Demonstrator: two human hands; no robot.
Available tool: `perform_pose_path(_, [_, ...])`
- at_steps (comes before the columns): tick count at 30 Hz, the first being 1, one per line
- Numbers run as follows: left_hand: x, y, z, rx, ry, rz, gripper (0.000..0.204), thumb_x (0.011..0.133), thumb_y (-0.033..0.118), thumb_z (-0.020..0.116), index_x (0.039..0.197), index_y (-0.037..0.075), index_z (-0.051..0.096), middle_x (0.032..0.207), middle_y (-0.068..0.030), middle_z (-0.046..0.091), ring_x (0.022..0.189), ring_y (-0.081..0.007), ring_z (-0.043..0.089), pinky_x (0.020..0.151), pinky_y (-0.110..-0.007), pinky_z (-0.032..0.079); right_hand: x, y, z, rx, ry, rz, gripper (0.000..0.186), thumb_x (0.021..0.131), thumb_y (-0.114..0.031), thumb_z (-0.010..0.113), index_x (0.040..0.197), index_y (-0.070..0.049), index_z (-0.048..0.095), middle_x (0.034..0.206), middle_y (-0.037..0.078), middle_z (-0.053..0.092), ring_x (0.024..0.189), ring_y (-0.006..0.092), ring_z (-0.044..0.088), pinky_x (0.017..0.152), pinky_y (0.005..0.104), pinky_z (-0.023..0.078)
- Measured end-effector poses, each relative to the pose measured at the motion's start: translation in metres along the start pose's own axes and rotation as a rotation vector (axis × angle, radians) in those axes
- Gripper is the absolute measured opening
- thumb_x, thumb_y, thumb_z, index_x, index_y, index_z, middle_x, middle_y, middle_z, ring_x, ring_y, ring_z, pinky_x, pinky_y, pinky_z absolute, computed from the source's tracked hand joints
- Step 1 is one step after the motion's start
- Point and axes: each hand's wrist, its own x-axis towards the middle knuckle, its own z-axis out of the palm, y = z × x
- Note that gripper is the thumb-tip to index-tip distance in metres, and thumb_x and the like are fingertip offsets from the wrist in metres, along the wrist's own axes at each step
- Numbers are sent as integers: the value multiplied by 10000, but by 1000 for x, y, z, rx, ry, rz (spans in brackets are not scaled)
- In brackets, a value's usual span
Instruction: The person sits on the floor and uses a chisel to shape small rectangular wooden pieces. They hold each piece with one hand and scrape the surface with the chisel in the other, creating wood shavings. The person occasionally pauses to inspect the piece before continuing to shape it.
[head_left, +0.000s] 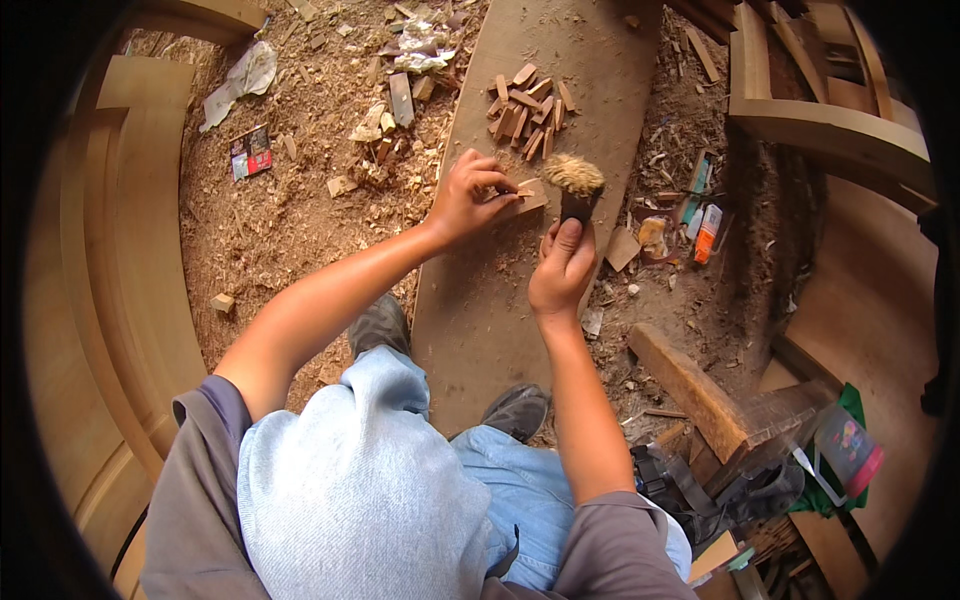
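Observation:
My left hand [478, 198] is closed in a pinch over the plank, its fingertips around a thin, small piece of wood [523, 193]. Just beside those fingertips lies a small flat wooden block [537, 197]. In my right hand [561, 270] is a brush [577, 190] with a dark body and a frayed tan bristle end pointing away from me. My thumb presses on its dark part. Beyond both hands, a heap of small reddish-brown wood pieces [530, 110] rests on the long wide plank [470, 335].
Wood shavings and offcuts [300, 215] cover the ground on the left. Panelled wooden frames [150, 230] stand at the far left, with more frames [830, 125] at upper right. An orange-and-white tube [707, 235] lies right of the plank. A thick timber [690, 390] and a clear container [848, 450] sit lower right.

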Motion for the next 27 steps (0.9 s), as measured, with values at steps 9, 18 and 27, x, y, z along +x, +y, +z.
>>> perform_pose_path(9, [4, 10, -11, -52, -25, -78, 134, 764, 154, 829, 869, 93, 770, 849, -35, 654, 886, -223, 553, 826, -363, 474, 14, 4, -24, -9, -58, 160, 492, 1067, -452, 423, 813, -50, 545, 612, -14, 469, 532, 103, 437, 509, 291, 330])
perform_pose_path(18, [27, 34, -43, -756, -45, -700, 191, 899, 231, 775, 975, 59, 742, 891, -17, 735, 811, -74, 652, 755, -231, 509, 14, 53, -38, 7, -89, 395, 474, 1064, -495, 415, 841, -83, 490, 577, -57, 387, 423, 48, 316, 385, 232, 240])
perform_pose_path(27, [16, 48, -59, -885, -192, -893, 133, 944, 279, 720, 918, 151, 693, 881, 33, 689, 854, -61, 629, 818, -261, 484, 16, 43, -32, 74, -137, 414, 472, 1059, -503, 420, 857, -84, 499, 575, -60, 380, 424, 46, 314, 386, 231, 236])
